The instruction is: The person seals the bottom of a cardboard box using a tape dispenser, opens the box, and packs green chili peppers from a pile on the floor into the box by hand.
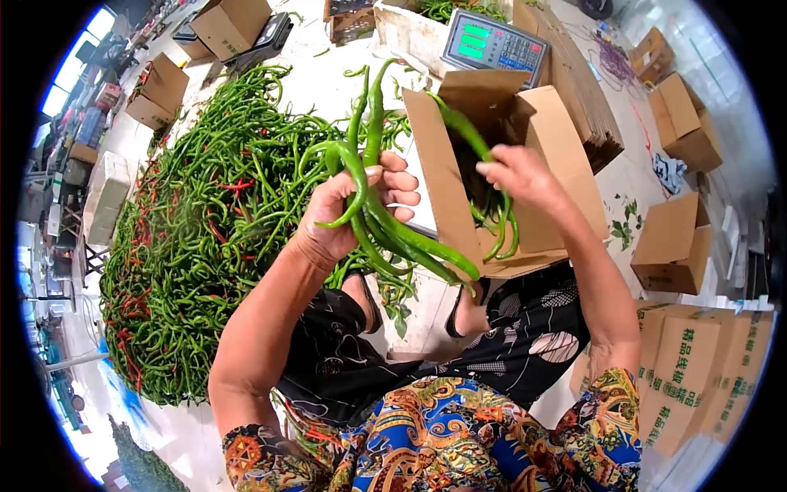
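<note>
My left hand (332, 213) is closed around a small bunch of long green chili peppers (422, 244), which stick out above and below the palm. Over the open cardboard box (438, 164), my right hand (525, 176) pinches a long green chili pepper (461, 125); the hand is slightly blurred. More green peppers lie inside the box, partly hidden by the hand and the flaps. To the left of my left hand spreads a big heap of green chili peppers (221, 238) with some red ones mixed in.
A digital scale display (494, 45) stands behind the box. Flattened cardboard (574, 82) is stacked beside it. Several open boxes (674, 246) sit on the floor at right, with printed cartons (689, 369) nearer me. Another scale (266, 41) with a carton is at upper left.
</note>
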A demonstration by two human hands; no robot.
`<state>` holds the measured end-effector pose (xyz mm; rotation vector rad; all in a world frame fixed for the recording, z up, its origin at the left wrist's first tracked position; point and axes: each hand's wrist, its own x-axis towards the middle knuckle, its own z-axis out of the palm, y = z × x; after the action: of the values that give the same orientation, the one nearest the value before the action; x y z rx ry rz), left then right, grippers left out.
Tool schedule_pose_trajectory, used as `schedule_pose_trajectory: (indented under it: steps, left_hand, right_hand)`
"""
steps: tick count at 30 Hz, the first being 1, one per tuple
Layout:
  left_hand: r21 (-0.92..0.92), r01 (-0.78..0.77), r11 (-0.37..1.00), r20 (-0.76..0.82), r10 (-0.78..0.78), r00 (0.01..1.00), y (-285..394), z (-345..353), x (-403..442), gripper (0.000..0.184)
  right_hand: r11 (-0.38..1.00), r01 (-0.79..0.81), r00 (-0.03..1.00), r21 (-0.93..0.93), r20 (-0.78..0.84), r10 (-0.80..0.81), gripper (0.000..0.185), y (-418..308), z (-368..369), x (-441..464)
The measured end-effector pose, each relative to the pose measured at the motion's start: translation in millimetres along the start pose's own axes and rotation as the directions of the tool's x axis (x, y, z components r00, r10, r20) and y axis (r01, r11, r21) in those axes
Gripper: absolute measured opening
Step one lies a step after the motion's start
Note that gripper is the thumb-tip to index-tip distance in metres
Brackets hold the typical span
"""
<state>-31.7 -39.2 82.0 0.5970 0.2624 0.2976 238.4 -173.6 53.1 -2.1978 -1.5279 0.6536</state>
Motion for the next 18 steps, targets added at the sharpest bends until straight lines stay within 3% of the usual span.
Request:
schedule_pose_trajectory:
  steps: [1,2,4,6,7,8,10,12,13,14,16,18]
  left_hand:
    - [0.006,0.01,1.0,0.001,-0.01,1.0,-0.5,-2.3,1.2,0.035]
    - [0.016,0.01,1.0,0.0,-0.01,1.0,-1.0,-2.5,3.0,0.036]
    - [0.038,0.016,0.999,-0.005,-0.016,1.0,-3.2,-2.7,7.8,0.036]
    - [0.084,0.016,0.996,0.001,-0.016,1.0,-8.1,-5.4,13.8,0.042]
    - [0.103,0.018,0.994,-0.016,-0.016,1.0,-10.9,-1.1,15.7,0.043]
    - [0.123,0.02,0.992,-0.031,-0.016,0.999,-13.8,3.9,17.7,0.045]
    - [0.123,-0.001,0.992,-0.042,0.007,0.999,-17.7,20.1,19.1,0.048]
    - [0.228,-0.029,0.973,-0.14,0.062,0.988,-16.8,32.5,22.9,0.051]
    - [0.229,-0.073,0.971,-0.188,0.117,0.975,-16.0,37.0,26.3,0.047]
    - [0.228,-0.054,0.972,-0.27,0.116,0.956,-13.3,47.8,26.8,0.041]
    - [0.18,-0.045,0.983,-0.278,0.095,0.956,-9.6,42.3,39.2,0.039]
    - [0.232,-0.049,0.972,-0.212,0.1,0.972,-9.9,47.4,56.8,0.042]
  right_hand:
    - [0.996,0.086,0.981,-0.02,-0.175,-0.088,0.039,-11.5,6.7,-18.9]
    - [0.988,0.151,0.966,-0.026,-0.207,-0.153,0.043,-16.8,10.6,-24.7]
    - [0.918,0.068,0.995,0.392,0.039,-0.09,0.045,-53.5,1.2,-41.6]
    - [0.833,0.116,0.962,0.541,0.148,-0.231,0.045,-80.0,3.5,-62.1]
    - [0.893,0.169,0.939,0.417,0.208,-0.275,0.038,-93.7,-4.9,-66.9]
    - [0.899,0.312,0.928,0.309,0.105,-0.358,0.03,-90.6,4.0,-66.2]
    - [0.906,0.377,0.925,0.19,-0.038,-0.377,0.025,-84.8,3.9,-67.3]
    - [0.894,0.264,0.962,0.362,-0.034,-0.27,0.021,-72.9,-15.1,-69.5]
    - [0.897,0.287,0.958,0.335,-0.12,-0.261,0.017,-58.7,-20.3,-70.0]
    - [0.853,0.163,0.986,0.495,-0.104,-0.128,0.015,-50.1,-31.9,-74.0]
    - [0.81,0.072,0.979,0.582,-0.198,0.054,0.017,-37.2,-50.9,-80.6]
    - [0.716,0.097,0.943,0.691,-0.293,0.155,0.022,-20.9,-51.7,-81.7]
